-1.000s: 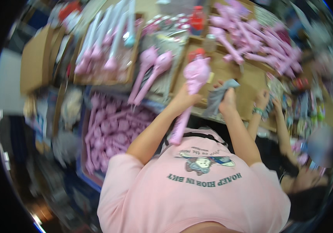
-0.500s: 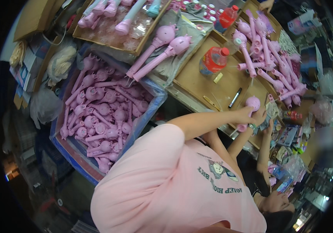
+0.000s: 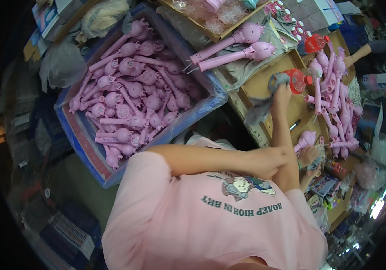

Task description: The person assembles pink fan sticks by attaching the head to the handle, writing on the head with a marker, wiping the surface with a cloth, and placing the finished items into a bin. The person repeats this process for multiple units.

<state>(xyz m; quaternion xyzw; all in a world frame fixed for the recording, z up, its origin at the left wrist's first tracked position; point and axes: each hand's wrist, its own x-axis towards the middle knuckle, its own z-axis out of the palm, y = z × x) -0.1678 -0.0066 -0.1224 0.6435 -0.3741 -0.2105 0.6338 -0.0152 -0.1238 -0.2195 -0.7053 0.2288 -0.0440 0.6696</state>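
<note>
My right hand [image 3: 282, 95] is closed on a crumpled grey cloth [image 3: 260, 108], raised over a shallow cardboard tray [image 3: 265, 76]. Beside that hand stands a red-labelled drink bottle [image 3: 299, 81]. My left hand [image 3: 267, 161] lies against my right forearm, its back toward me and its fingers hidden. Just right of my forearm, another person's hand [image 3: 309, 155] is at a pink toy wand [image 3: 307, 138] with a round head. A black marker [image 3: 295, 124] rests in the tray.
To the left is a blue-rimmed bin [image 3: 217, 96] heaped with pink wands. Two more wands [image 3: 242, 42] lie on grey cloth behind it. A pile of wands [image 3: 336, 90] fills the far right side, where another person's arm [image 3: 361, 51] reaches in. A second bottle [image 3: 316, 42] stands behind.
My left hand has drawn back from the pink wand and the other person's hand to my right forearm. My right hand now shows over the tray with the grey cloth. The whole view has shifted.
</note>
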